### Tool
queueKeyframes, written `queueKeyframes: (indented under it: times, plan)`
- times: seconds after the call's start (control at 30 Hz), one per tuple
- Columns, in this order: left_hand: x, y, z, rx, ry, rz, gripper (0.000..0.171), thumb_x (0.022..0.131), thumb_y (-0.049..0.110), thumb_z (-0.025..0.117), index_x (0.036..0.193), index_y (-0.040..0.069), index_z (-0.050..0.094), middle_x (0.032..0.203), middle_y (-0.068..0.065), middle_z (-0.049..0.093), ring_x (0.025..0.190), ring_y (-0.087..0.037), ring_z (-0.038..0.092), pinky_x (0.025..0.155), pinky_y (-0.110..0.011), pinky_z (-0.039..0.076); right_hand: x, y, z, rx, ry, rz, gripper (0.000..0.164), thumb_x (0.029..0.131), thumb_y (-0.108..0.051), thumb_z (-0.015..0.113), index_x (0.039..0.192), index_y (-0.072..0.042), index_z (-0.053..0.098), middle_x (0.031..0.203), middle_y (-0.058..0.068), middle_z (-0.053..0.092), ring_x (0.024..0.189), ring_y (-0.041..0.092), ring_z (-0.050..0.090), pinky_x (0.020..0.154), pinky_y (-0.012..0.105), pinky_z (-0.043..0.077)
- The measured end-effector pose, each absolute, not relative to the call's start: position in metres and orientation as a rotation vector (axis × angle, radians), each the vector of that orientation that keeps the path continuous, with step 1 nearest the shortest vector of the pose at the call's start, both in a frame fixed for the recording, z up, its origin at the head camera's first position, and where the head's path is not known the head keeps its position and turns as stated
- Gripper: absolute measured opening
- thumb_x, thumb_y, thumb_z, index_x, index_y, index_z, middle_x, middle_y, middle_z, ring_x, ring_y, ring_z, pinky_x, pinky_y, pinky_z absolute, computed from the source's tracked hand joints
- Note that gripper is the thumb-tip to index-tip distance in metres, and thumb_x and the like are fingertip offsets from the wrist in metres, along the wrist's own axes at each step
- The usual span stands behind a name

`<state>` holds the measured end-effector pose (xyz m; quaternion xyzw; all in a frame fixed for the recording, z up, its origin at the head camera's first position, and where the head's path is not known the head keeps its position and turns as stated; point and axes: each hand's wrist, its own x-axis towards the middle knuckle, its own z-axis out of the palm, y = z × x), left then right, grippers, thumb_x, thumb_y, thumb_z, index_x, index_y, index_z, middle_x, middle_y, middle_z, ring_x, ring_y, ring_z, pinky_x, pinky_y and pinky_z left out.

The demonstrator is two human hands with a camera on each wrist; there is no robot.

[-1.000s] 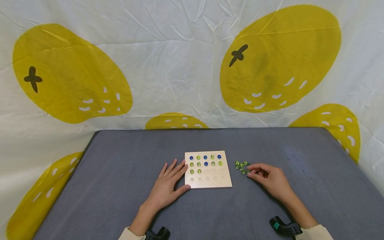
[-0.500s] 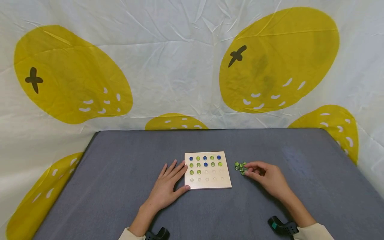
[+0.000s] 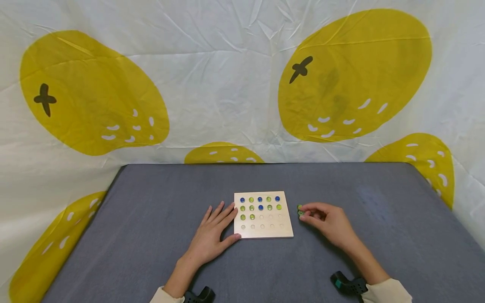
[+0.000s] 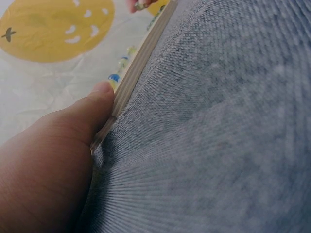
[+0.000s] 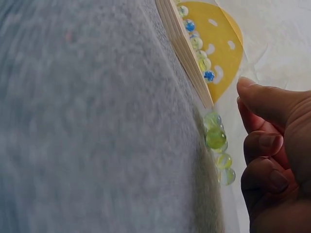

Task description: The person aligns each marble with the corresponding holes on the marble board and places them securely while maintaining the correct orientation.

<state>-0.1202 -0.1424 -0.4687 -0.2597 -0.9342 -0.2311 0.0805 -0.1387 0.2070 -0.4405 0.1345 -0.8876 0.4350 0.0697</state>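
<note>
Meeting almost at their tips, the thumb (image 5: 257, 92) and forefinger of the right hand (image 3: 327, 221) stand close together, with the other fingers curled behind. At these tips the left wrist view shows something small and pale; it may be a marble, but I cannot tell surely whether anything is clamped. Under and beside this hand the loose green marbles (image 5: 215, 137) lie on the table, just outside the right edge of the wooden board (image 3: 265, 232); the hand partly hides them in the head view.

The step in hand appears to be the taking of one more marble for the third row. The next move would call for lifting it clear over the board's right edge and lowering it into a hollow — most likely the third one, beside the two green marbles (image 3: 252, 217) already seated there.

The left hand (image 3: 208, 237) has its fingers spread apart, forefinger touching the board's left edge and thumb at its near left corner, as if to steady it.

The board lies flat, nearer to the person than to the table's (image 3: 170, 189) far edge. Its slightly longer axis runs left to right, about parallel with that edge — the marbles, being round, point nowhere.
</note>
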Motion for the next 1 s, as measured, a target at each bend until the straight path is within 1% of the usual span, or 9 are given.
queueKeyframes:
  times: [0.2,0.6,0.9,1.0]
  plan:
    - [-0.120,-0.142,-0.469,-0.776,-2.787,-0.686,0.070,0.090,0.053,0.058,0.148,0.018,0.039,0.152,0.001,0.034,0.142,-0.028,0.024,0.114,-0.053,0.013,-0.140,0.197,-0.438,0.417,-2.686,1.317,0.018,0.082,-0.024,0.078,0.098,-0.017,0.074,0.073,-0.010,0.062,0.054,0.009,0.048,0.046,0.023,0.040]
    - [-0.121,-0.142,-0.468,-0.777,-2.780,-0.694,0.070,0.090,0.054,0.058,0.148,0.018,0.040,0.152,0.000,0.034,0.141,-0.029,0.024,0.114,-0.053,0.014,-0.144,0.175,-0.433,0.432,-2.690,1.388,0.016,0.080,-0.016,0.079,0.096,-0.017,0.074,0.071,-0.008,0.062,0.054,0.008,0.047,0.046,0.022,0.038]
    - [-0.121,-0.141,-0.467,-0.772,-2.793,-0.702,0.071,0.090,0.053,0.058,0.148,0.017,0.040,0.152,0.000,0.034,0.141,-0.028,0.024,0.114,-0.053,0.013,-0.147,0.163,-0.433,0.485,-2.673,1.415,0.016,0.080,-0.015,0.079,0.095,-0.015,0.074,0.072,-0.010,0.062,0.055,0.007,0.046,0.047,0.021,0.037]
    - [-0.121,-0.141,-0.466,-0.771,-2.799,-0.698,0.071,0.090,0.054,0.058,0.148,0.017,0.039,0.152,0.000,0.033,0.142,-0.028,0.023,0.114,-0.053,0.013,-0.148,0.158,-0.431,0.500,-2.676,1.419,0.015,0.081,-0.014,0.079,0.095,-0.015,0.074,0.069,-0.009,0.060,0.054,0.007,0.046,0.046,0.021,0.037]
